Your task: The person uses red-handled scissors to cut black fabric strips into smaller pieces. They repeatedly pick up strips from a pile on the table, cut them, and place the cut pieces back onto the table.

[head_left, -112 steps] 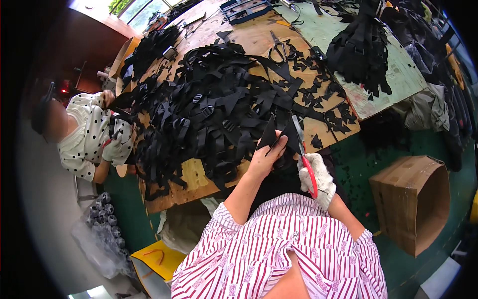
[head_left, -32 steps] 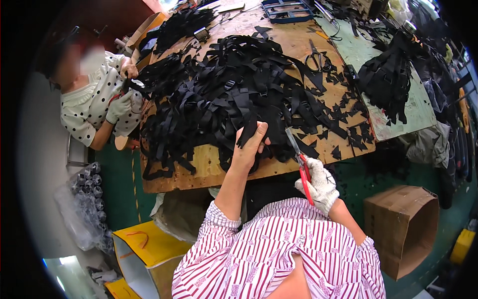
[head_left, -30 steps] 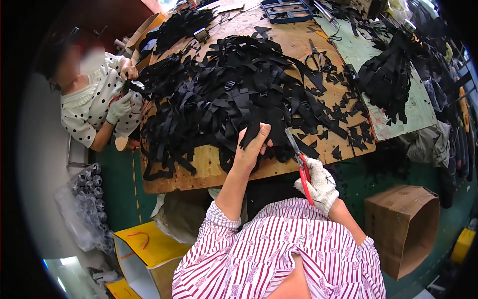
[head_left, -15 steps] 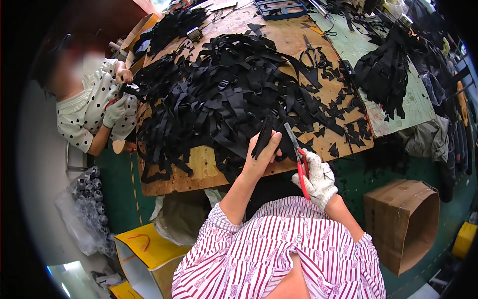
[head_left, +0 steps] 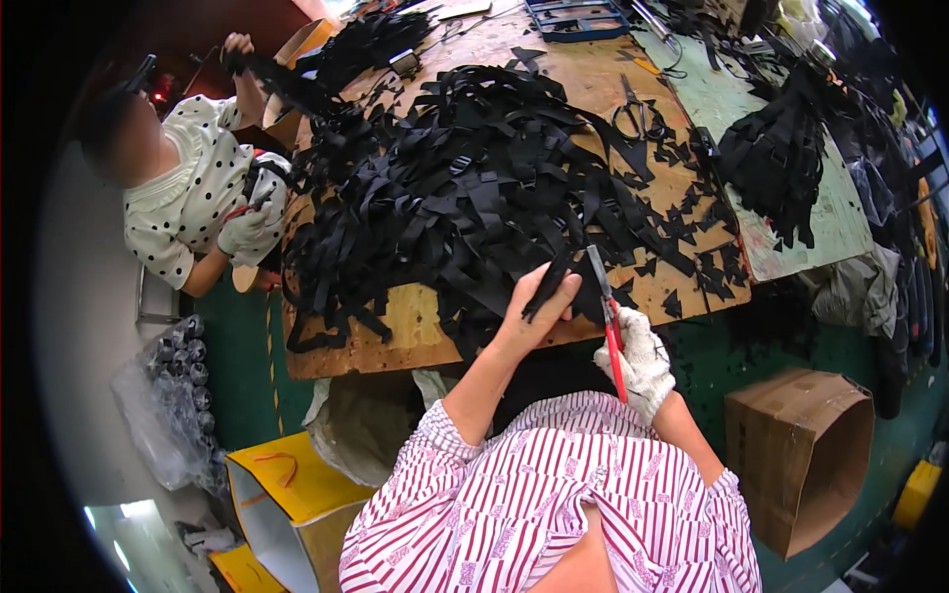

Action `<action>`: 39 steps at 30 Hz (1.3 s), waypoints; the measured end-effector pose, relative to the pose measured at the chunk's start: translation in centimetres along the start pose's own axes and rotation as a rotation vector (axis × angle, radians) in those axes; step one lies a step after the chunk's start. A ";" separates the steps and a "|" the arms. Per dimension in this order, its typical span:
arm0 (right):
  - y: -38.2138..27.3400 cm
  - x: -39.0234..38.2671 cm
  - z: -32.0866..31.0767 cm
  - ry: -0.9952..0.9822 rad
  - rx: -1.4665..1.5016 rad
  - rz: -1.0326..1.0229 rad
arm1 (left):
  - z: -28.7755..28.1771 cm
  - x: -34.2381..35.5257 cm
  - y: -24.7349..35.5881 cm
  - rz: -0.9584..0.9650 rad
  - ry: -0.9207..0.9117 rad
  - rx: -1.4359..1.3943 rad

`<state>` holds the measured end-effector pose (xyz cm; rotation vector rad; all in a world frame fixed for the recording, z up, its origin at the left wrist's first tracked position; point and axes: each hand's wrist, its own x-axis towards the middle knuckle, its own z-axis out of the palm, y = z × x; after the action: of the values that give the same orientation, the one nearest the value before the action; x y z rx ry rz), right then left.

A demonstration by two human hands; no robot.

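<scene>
My bare left hand (head_left: 534, 308) is closed on a black strap (head_left: 550, 285) at the table's near edge. Just to its right, my right hand (head_left: 641, 364), in a white knit glove, grips red-handled scissors (head_left: 614, 341). Their metal blades point away from me and look nearly closed, beside the left hand's fingers. Beyond both hands a big heap of black webbing straps (head_left: 445, 198), some with buckles, covers the middle of the wooden table (head_left: 413, 318). How far the held strap runs into the heap cannot be made out.
Small black offcuts (head_left: 682, 237) and dark scissors (head_left: 629, 117) lie right of the heap. A blue tray (head_left: 578, 22) stands at the far edge. On the left sits a co-worker (head_left: 193, 188) holding red-handled scissors. An open cardboard box (head_left: 781, 445) and a yellow bag (head_left: 297, 484) are on the floor.
My right hand has turned the scissors more upright, and their handles have come together. My left hand still holds the strap. The co-worker has raised one arm, lifting black straps.
</scene>
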<state>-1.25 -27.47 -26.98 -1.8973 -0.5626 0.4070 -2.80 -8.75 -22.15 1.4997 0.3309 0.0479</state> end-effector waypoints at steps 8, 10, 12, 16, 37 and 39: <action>0.6 -0.6 0.4 -0.059 0.274 0.303 | -0.5 0.3 -0.9 0.046 0.025 0.020; 0.7 -0.3 0.3 -0.070 0.272 0.294 | -1.2 0.4 -1.8 0.142 -0.063 0.103; 0.3 0.2 0.1 -0.075 0.278 0.299 | -0.4 0.1 -1.2 0.084 -0.086 0.061; -2.8 0.3 -0.5 -0.109 0.439 0.523 | -1.3 0.1 -1.3 0.078 -0.031 0.018; -1.4 0.3 -0.5 0.237 0.690 0.346 | -19.2 -4.9 16.4 0.929 1.059 0.434; -1.6 0.3 -0.5 0.240 0.695 0.400 | -20.4 -5.9 17.7 1.033 0.998 0.456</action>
<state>-1.04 -27.23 -25.34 -1.3401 0.1280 0.5385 -10.34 11.03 -4.36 1.8628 0.3210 1.6652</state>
